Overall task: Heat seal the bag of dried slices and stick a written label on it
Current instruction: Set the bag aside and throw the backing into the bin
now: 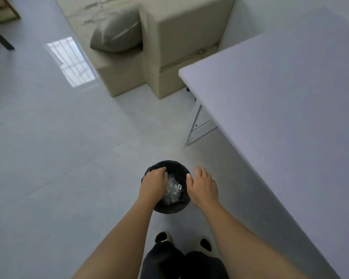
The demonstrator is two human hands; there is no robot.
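A small round bin with a black liner (169,208) stands on the floor in front of my feet. Crumpled clear plastic (172,190) lies inside it. My left hand (152,184) rests over the bin's left rim, fingers curled down onto the liner edge. My right hand (203,187) hovers at the bin's right rim with fingers spread and nothing in it. No bag of dried slices, heat sealer or label shows in this view.
A white folding table (290,101) runs along the right, its top bare where visible, its metal leg (193,125) near the bin. A beige sofa (169,37) with a grey cushion (117,33) stands beyond. Pale floor (58,148) spreads to the left.
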